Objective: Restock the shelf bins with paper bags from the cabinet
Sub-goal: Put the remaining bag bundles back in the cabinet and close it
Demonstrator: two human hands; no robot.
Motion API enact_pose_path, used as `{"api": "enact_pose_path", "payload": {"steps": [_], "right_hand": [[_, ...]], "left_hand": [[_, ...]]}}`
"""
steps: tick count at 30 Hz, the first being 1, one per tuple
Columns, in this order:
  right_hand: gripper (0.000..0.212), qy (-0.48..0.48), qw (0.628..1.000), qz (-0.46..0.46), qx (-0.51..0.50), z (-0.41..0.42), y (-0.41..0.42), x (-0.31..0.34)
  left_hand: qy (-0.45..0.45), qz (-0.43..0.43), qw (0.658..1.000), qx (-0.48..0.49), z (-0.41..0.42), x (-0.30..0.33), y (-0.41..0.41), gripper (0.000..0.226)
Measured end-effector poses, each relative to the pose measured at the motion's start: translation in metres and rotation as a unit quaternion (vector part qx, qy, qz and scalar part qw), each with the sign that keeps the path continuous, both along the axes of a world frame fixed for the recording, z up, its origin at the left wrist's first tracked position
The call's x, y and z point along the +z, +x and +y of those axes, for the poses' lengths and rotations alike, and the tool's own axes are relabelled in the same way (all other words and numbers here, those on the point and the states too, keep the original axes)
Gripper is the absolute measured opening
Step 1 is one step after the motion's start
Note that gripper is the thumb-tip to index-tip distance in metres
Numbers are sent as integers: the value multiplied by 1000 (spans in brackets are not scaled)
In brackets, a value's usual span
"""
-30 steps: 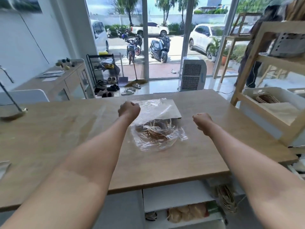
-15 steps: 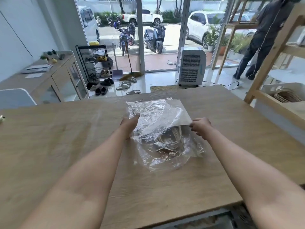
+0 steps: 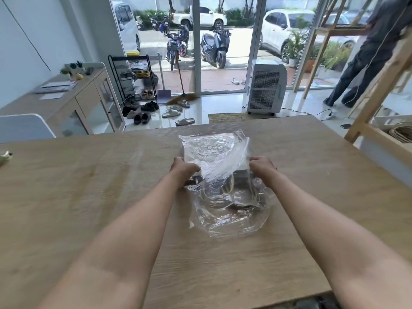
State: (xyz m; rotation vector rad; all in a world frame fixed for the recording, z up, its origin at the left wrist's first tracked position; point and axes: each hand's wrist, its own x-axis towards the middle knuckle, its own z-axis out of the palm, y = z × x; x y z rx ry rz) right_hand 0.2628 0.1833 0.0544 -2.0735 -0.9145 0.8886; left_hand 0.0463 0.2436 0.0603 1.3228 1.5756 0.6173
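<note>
Still early: left hand (image 3: 183, 172) & right hand (image 3: 261, 166) each pinch the clear plastic wrap (image 3: 219, 175) around the paper bags (image 3: 200, 156) on the surface (image 3: 89, 197). Unwrapping underway; shelf bin (image 3: 394, 128) w/o new bags yet, I'd judge.

Blurred and hidden parts

The plastic wrap (image 3: 214, 152) blurs the paper bags (image 3: 223, 186) inside; both hands' fingertips are hidden, and the counter (image 3: 89, 197) is cut off below.

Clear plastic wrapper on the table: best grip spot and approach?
Grip the clear plastic wrapper at its two side edges, coming from the near side. Left hand and right hand already pinch there. The open, crumpled mouth faces the person on the wooden table, so the film peels away from the contents.
</note>
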Motion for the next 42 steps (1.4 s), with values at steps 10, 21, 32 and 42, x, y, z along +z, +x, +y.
{"api": "enact_pose_path", "payload": {"steps": [10, 21, 32, 42], "right_hand": [[72, -29, 995, 35, -93, 10, 0, 15], [28, -18, 973, 210, -96, -42, 15, 16], [25, -22, 971, 113, -211, -171, 92, 2], [20, 11, 925, 122, -359, -431, 125, 33]], "left_hand": [[-29, -86, 994, 62, 18, -4, 0, 64], [-193, -132, 972, -29, 5, 0, 5, 17], [-186, -123, 965, -140, -92, 11, 84, 47], [-201, -112, 921, -315, -280, 4, 189, 72]]}}
